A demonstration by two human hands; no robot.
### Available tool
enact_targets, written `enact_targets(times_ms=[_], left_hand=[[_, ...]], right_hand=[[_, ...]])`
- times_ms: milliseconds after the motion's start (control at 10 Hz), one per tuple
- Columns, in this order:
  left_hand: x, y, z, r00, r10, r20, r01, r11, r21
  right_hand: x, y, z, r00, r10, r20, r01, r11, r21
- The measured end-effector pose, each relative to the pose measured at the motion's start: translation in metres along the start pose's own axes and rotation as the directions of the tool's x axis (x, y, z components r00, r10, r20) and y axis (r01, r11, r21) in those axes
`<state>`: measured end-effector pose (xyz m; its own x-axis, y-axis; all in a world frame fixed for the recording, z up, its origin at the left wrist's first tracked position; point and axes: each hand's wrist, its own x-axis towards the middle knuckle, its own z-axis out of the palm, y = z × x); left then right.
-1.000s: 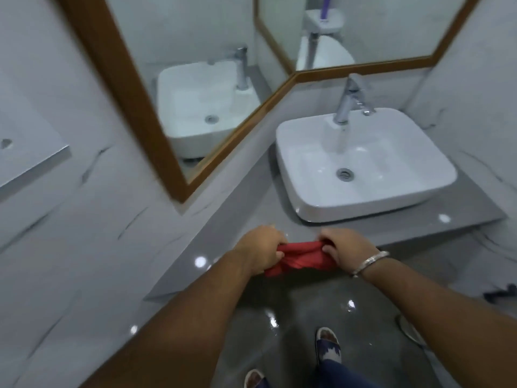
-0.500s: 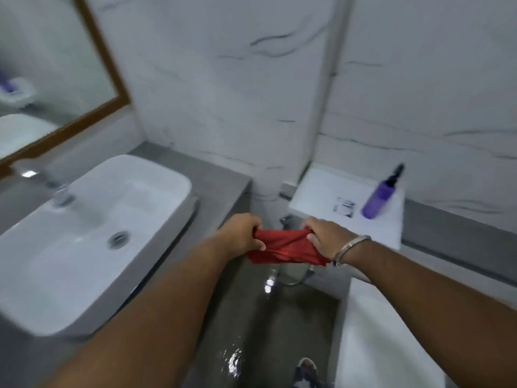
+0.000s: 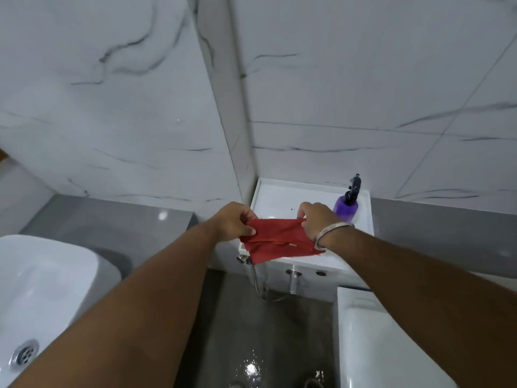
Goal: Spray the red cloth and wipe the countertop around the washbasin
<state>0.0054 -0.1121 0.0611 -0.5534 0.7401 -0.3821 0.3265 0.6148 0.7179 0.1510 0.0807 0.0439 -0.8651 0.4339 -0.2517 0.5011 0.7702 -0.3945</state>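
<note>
The red cloth [image 3: 277,240] is stretched between both hands over the front of a white cistern top [image 3: 282,198]. My left hand [image 3: 233,221] pinches its left edge and my right hand [image 3: 317,221], with a metal bangle on the wrist, pinches its right edge. A purple spray bottle [image 3: 346,208] with a black nozzle stands on the cistern top just right of my right hand. The white washbasin [image 3: 50,278] sits at the lower left on the grey countertop [image 3: 112,219].
Marble-patterned tiled walls meet in a corner behind the cistern. A hose and metal fittings [image 3: 258,281] hang below the cistern. The white toilet [image 3: 375,340] is at the lower right. The grey floor [image 3: 265,345] is wet and glossy.
The view has swung right, from the washbasin and mirror to the cistern. Both hands carried the cloth along and spread it wider, now closer to the spray bottle.
</note>
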Motion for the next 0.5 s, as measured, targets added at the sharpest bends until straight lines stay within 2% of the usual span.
enact_targets(times_ms=[100,200,300,500], left_hand=[[0.049,-0.015,0.013,0.993,0.028,-0.115,0.002,0.966,0.258],[0.063,-0.019,0.029,0.986,0.13,-0.102,-0.049,0.819,0.571],[0.069,-0.045,0.065,0.982,0.16,0.102,-0.167,0.482,0.86],[0.077,-0.047,0.05,0.968,0.197,0.153,-0.198,0.24,0.95]], right_hand=[[0.025,-0.003,0.024,0.996,-0.041,-0.075,0.022,0.97,-0.241],[0.03,-0.007,0.048,0.986,-0.153,-0.07,0.117,0.921,-0.372],[0.026,-0.006,0.088,0.996,0.017,0.085,0.017,0.925,-0.381],[0.028,-0.019,0.092,0.969,0.206,0.138,-0.151,0.93,-0.334]])
